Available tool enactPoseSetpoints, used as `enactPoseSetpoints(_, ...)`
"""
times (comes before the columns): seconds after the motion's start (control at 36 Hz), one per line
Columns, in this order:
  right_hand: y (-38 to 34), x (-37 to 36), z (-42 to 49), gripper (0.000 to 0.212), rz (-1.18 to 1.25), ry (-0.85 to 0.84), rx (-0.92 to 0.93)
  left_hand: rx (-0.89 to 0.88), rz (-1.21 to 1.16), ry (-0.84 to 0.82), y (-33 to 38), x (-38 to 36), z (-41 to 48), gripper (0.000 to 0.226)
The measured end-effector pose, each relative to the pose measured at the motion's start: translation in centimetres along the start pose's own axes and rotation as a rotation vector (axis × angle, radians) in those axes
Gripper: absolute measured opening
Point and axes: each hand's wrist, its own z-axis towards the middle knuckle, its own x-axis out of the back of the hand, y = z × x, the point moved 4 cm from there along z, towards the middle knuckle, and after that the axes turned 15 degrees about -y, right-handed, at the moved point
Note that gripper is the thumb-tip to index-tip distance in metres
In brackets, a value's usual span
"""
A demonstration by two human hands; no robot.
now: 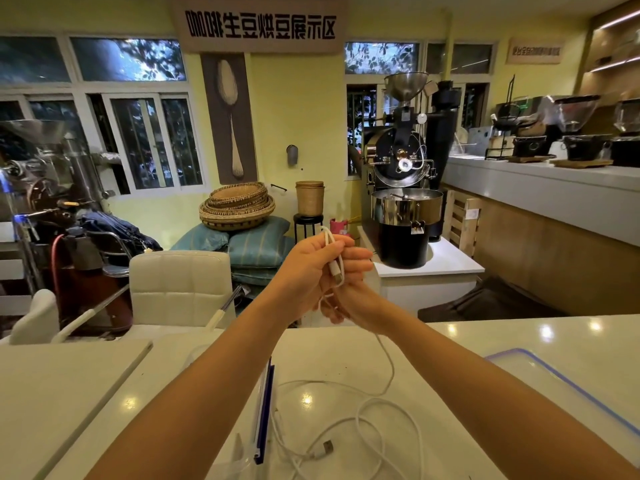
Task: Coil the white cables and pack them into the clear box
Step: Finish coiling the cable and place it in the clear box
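Observation:
Both my hands are raised above the white counter's far edge. My left hand (304, 268) grips a folded loop of white cable (334, 261) with its plug end hanging between the palms. My right hand (356, 296) sits just behind and below it, fingers curled round the same cable. From the hands the cable drops to the counter and lies in loose loops (384, 410), a USB plug (325, 448) among them. The clear box (239, 462) with a blue-edged clip stands at the bottom centre, partly hidden by my left forearm. Its clear lid (568, 386) lies at the right.
A white board (62, 386) lies on the counter at the left. Beyond the counter stand a cream chair (180, 285), cushions and baskets, and a black coffee roaster (401, 202). A long grey counter with grinders runs along the right.

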Motion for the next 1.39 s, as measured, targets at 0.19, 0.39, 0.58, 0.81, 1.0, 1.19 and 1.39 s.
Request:
enactPoseSetpoints(0.19, 0.6, -1.8, -1.5, 0.036, -0.01, -0.211, -0.226, -0.071, 0.066, 0.153, 1.4, 3.7, 0.3, 0.026)
enactPoseSetpoints(0.39, -1.0, -0.9, -2.5, 0.019, -0.271, -0.201, -0.198, -0.014, 0.319, 0.269, 0.5, 7.1, -0.3, 0.028)
enactPoseSetpoints(0.58, -4.2, 1.8, -2.9, 0.014, -0.577, -0.052, -0.096, 0.077, 0.391, 0.23, -1.3, 7.6, -0.7, 0.028)
enactPoseSetpoints(0.81, -6.2, 5.4, -2.8, 0.03, -0.837, 0.15, -0.053, 0.204, 0.504, 0.073, -3.0, 5.5, -1.5, 0.028)
enactPoseSetpoints(1.0, -6.5, 7.7, -2.0, 0.032, -0.931, 0.247, -0.02, 0.216, 0.26, -0.076, -3.8, 3.2, -2.0, 0.032)
enactPoseSetpoints(1.19, -6.6, 8.6, -1.5, 0.03, -0.852, 0.263, 0.03, 0.198, 0.202, -0.176, -3.2, 1.6, -2.4, 0.034)
enactPoseSetpoints(1.39, -6.7, 8.6, -1.3, 0.028, -0.703, 0.234, 0.127, 0.186, 0.129, -0.262, -2.9, 0.6, -2.8, 0.034)
